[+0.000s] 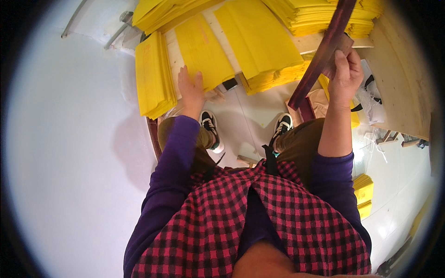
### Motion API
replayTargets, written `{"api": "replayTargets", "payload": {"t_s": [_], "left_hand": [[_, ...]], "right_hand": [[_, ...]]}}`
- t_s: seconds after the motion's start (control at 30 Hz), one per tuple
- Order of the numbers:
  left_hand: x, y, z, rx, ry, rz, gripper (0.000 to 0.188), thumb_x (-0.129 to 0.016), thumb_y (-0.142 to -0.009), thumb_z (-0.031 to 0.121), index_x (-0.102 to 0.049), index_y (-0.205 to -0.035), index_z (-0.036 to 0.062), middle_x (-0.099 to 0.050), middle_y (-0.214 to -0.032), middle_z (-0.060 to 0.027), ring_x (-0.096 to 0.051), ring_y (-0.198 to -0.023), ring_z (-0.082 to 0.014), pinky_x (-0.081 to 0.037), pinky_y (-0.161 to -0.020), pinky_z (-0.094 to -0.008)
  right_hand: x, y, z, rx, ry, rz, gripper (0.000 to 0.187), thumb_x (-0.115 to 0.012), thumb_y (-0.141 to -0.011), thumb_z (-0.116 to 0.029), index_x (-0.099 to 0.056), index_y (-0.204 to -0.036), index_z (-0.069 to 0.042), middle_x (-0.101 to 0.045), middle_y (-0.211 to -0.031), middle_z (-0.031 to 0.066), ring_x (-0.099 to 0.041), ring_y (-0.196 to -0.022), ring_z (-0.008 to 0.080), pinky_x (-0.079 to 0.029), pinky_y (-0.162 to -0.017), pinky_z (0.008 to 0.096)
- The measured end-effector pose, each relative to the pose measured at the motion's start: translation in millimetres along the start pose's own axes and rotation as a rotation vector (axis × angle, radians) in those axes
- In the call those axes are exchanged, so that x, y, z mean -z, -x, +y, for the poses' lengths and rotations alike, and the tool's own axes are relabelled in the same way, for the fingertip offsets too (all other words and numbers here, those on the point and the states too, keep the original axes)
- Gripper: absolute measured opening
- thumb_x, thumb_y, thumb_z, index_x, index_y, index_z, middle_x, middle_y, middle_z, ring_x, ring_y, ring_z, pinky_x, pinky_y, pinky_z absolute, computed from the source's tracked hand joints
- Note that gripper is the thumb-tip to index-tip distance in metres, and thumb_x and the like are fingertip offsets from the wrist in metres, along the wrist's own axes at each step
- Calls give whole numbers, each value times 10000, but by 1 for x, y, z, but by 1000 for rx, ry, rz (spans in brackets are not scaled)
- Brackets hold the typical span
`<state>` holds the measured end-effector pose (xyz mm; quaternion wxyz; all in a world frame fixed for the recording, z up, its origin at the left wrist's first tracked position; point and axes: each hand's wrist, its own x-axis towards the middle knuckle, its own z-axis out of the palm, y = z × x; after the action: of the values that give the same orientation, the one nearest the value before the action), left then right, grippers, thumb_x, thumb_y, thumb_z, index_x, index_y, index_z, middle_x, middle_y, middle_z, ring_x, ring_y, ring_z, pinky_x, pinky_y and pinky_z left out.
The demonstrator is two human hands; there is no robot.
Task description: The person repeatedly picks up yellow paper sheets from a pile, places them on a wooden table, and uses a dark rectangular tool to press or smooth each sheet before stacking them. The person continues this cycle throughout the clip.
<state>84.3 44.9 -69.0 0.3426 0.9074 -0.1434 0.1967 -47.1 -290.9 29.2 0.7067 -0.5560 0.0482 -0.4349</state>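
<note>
My left hand (191,92) is open, thumb apart from the fingers, at the near edge of a flat yellow paper stack (204,53). Whether it touches the paper I cannot tell. To its left lies a thicker yellow stack (155,76) with fanned edges, and farther right a wide folded yellow sheet (259,37) rests over more yellow paper. My right hand (346,76) is closed on the flat brown grip of a long, dark red-stained bar (320,60). The bar slants from the upper right down toward the middle, above the paper's right side.
The stacks lie on a pale wooden board (211,22). More yellow piles (310,18) stand at the far side. A dark-red-edged box (306,110) sits below the bar. Wooden panelling (401,69) bounds the right; yellow bundles (364,191) lie on the tiled floor. My shoes (209,125) are below.
</note>
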Motion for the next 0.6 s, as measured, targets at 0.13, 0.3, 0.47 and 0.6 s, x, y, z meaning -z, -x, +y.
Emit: {"api": "replayTargets", "payload": {"t_s": [0.13,0.3,0.47,0.6], "left_hand": [[-13,11,4,44,-164,-31,531,-456,-885,323,-386,-1254,-53,-379,-1298,-263,-304,-1240,-402,-209,-1018,-507],[-30,7,1,28,-262,-96,502,-425,-898,327,-402,-1254,-26,-389,-1302,-239,-307,-1236,-406,-212,-1008,-533],[-30,10,-7,-37,-285,-110,482,-413,-905,339,-429,-1242,-5,-385,-1310,-229,-302,-1241,-405,-214,-995,-549],[-28,7,-8,-13,-262,-177,503,-385,-915,367,-417,-1257,-1,-362,-1329,-229,-275,-1258,-401,-205,-999,-547]], "right_hand": [[0,-5,-14,69,26,57,127,-580,-815,-78,-585,-885,27,-564,-780,-16,-466,-674,40,-389,-614,170],[34,-31,-41,333,280,56,135,-601,-818,-108,-590,-880,11,-556,-765,-33,-458,-667,36,-383,-598,178],[122,-36,-50,354,679,20,221,-617,-822,-148,-591,-975,9,-616,-813,6,-541,-716,72,-449,-652,205],[182,5,-21,232,1229,-150,282,-652,-774,-275,-590,-954,-66,-620,-731,136,-607,-633,227,-478,-600,308]]}}
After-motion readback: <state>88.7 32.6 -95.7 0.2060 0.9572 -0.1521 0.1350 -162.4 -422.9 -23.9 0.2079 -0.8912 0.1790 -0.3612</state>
